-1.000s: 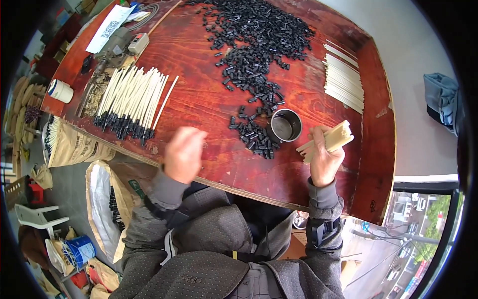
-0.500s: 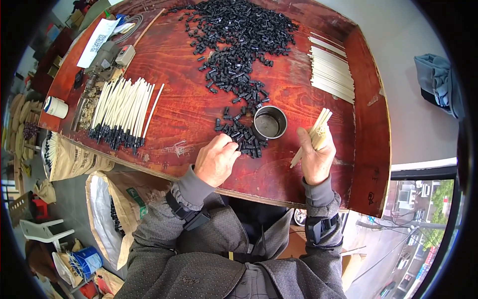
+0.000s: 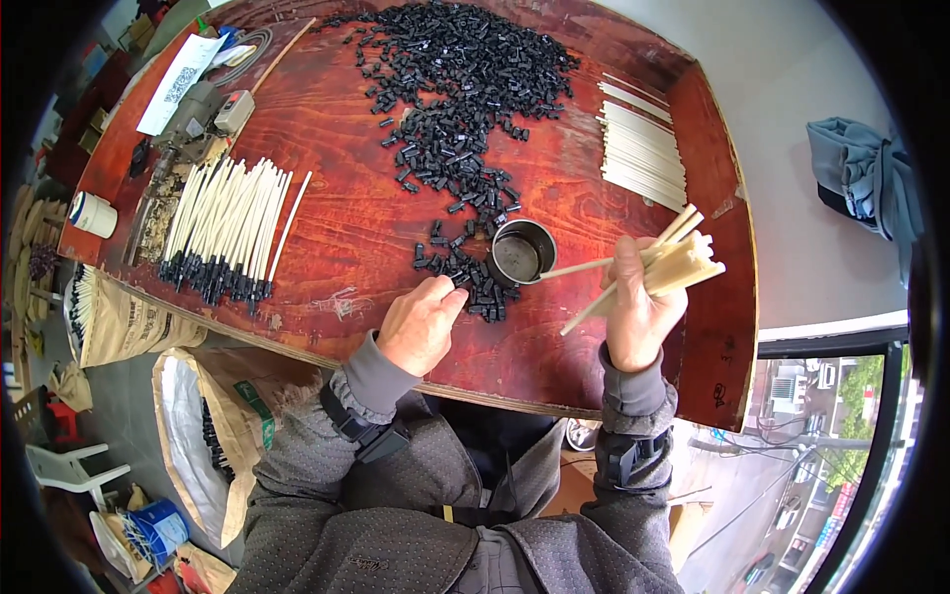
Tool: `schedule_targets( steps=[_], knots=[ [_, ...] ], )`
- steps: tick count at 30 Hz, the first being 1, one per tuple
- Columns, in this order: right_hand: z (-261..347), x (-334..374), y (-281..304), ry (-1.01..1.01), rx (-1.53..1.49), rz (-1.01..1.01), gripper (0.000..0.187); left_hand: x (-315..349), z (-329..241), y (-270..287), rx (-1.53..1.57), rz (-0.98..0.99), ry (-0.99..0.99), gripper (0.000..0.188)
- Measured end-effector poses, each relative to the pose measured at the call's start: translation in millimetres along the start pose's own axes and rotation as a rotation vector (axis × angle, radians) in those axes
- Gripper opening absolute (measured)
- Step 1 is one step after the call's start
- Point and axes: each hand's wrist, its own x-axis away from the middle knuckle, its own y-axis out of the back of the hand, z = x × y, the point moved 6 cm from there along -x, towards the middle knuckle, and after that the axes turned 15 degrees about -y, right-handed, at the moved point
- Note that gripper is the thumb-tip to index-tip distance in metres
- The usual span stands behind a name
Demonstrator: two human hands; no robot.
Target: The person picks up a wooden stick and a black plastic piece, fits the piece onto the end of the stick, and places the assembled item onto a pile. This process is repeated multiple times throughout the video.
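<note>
My right hand [image 3: 641,315] is closed round a bundle of cream-coloured sticks [image 3: 685,263]. One stick [image 3: 582,267] juts out of the bundle to the left, its tip by the lower edge of a round metal cup [image 3: 547,243]. My left hand [image 3: 420,325] is closed, thumb and fingertips pinched together beside a small cluster of black plastic pieces [image 3: 487,299]. What lies between those fingertips is hidden. From this cluster a trail of the same pieces leads back to a large heap [image 3: 475,59].
Cream sticks with black ends [image 3: 220,233] lie on the left of the red wooden table [image 3: 336,198], near a small metal machine [image 3: 193,114] and a white jar [image 3: 93,215]. Plain sticks [image 3: 641,153] lie by the raised right edge. Below stands an open paper sack [image 3: 188,426].
The bundle in my right hand has tilted to the right, and one stick now reaches out left toward the cup. My left hand stays pinched by the black pieces. The view has shifted slightly.
</note>
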Motion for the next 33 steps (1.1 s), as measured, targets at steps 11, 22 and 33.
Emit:
schedule_targets(
  steps=[11, 22, 33],
  knots=[
    [-23, -11, -31, 0.317, 0.5, -0.07, 0.014, 2, 9, -1, 0.18, 0.033, 0.032, 0.014],
    [-30, 8, -10, -0.197, -0.152, 0.036, 0.017, 7, 2, 8, 0.369, -0.09, 0.158, 0.014],
    [-46, 18, -23, -0.354, -0.243, 0.104, 0.018, 11, -13, 4, 1.154, -0.235, 0.429, 0.014]
  ],
)
